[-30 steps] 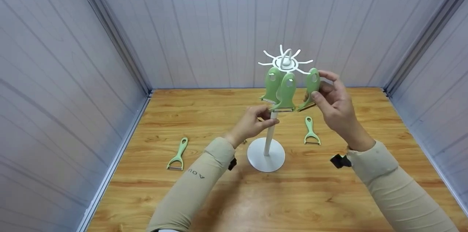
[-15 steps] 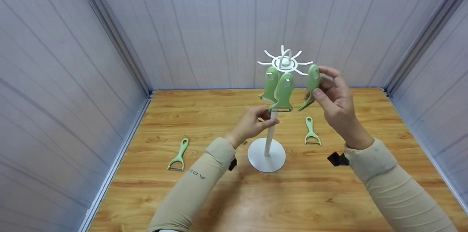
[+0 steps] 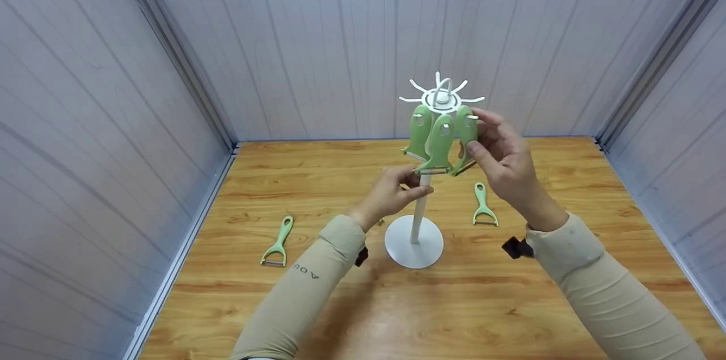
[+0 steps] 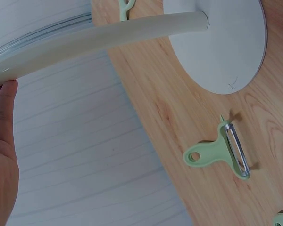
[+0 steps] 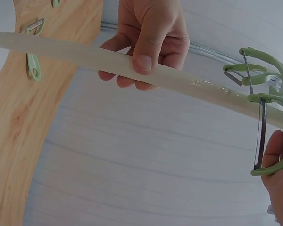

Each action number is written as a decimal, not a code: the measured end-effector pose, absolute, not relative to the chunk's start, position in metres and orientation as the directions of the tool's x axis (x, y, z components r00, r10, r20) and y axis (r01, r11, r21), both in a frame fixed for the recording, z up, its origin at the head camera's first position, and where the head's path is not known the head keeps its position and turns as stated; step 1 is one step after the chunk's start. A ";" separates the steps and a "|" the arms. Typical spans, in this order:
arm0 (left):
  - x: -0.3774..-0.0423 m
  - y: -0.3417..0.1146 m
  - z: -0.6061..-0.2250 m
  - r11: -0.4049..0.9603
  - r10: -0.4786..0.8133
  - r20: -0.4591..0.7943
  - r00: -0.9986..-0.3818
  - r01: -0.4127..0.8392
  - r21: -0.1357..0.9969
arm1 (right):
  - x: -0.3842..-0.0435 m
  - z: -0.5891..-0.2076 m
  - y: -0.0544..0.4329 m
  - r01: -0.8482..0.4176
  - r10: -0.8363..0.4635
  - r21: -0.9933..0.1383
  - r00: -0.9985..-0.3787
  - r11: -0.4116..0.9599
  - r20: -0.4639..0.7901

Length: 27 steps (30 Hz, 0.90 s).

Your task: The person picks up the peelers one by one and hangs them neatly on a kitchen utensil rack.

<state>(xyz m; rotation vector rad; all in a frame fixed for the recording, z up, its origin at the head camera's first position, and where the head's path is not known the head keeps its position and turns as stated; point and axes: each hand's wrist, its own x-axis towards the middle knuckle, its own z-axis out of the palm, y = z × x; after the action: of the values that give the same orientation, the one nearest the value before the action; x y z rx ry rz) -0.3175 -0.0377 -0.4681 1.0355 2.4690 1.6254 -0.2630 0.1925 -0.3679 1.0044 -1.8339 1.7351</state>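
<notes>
In the head view my left hand [image 3: 391, 193] grips the pole [image 3: 418, 212] of a white stand, thumb in front; the right wrist view shows the same left hand [image 5: 153, 37] around the pole. My right hand [image 3: 505, 161] pinches a green peeler [image 3: 466, 127] by the side of its handle, at the stand's front right. A white hook tip shows through that peeler's hole. Two more green peelers hang beside it, a front peeler [image 3: 441, 142] and a left peeler [image 3: 418, 130]. The held peeler's blade [image 5: 261, 134] points down the pole.
Bare white hooks [image 3: 417, 85] fan out at the stand's back and sides. The round base [image 3: 428, 252] rests on the wooden table. One peeler [image 3: 278, 244] lies at left, another peeler [image 3: 482, 210] at right. The left wrist view shows a peeler [image 4: 210, 153] near the base. Panel walls surround the table.
My right hand has moved left with its peeler, from just outside the front-right hook onto it. The hook tip now pokes through the hole. My left hand has stayed on the pole.
</notes>
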 end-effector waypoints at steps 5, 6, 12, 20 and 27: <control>-0.317 -0.038 -0.468 0.240 0.522 0.348 -0.779 0.526 0.816 | -0.263 -0.371 0.196 -0.743 -0.224 -0.670 -0.651 -0.009 0.725; -0.317 -0.038 -0.468 0.243 0.521 0.348 -0.779 0.526 0.815 | -0.263 -0.372 0.197 -0.741 -0.227 -0.671 -0.653 -0.005 0.722; -0.318 -0.037 -0.469 0.243 0.524 0.343 -0.779 0.523 0.817 | -0.264 -0.378 0.207 -0.744 -0.229 -0.667 -0.644 -0.032 0.730; -0.319 -0.037 -0.470 0.206 0.545 0.354 -0.760 0.531 0.822 | -0.268 -0.394 0.224 -0.712 -0.168 -0.701 -0.688 -0.031 0.706; -0.321 -0.037 -0.472 0.208 0.544 0.361 -0.758 0.538 0.817 | -0.279 -0.419 0.240 -0.687 -0.138 -0.719 -0.726 0.101 0.674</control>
<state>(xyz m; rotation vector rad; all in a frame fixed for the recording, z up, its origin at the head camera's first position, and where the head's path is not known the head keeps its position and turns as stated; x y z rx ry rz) -0.3209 -0.0367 -0.4720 1.0913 2.4368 1.6445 -0.2794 0.2405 -0.4191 0.8049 -1.9458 1.6623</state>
